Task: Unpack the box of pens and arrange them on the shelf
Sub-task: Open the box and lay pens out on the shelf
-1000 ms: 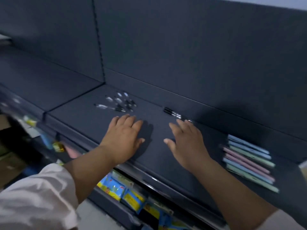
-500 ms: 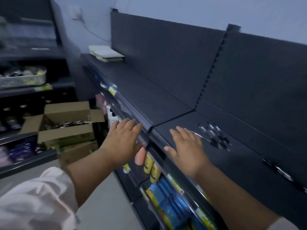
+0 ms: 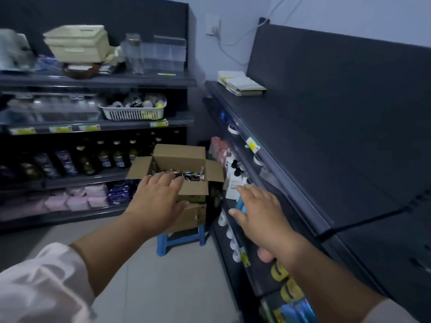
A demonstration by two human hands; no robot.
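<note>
The view has swung left since half a second ago, so the open brown cardboard box (image 3: pixel 179 153), then far off to the left, now sits just past the left hand's (image 3: pixel 158 201) fingertips. The long dark metal shelf (image 3: pixel 314 148) runs beyond the right hand (image 3: pixel 258 213). Both hands are flat with fingers spread and hold nothing. Inside the box the dark pens (image 3: pixel 186 176) lie jumbled, mostly crosswise to the fingers; one stands upright at the right end. The box rests on a second brown carton (image 3: pixel 191 215) on a blue plastic stool (image 3: pixel 163 243).
</note>
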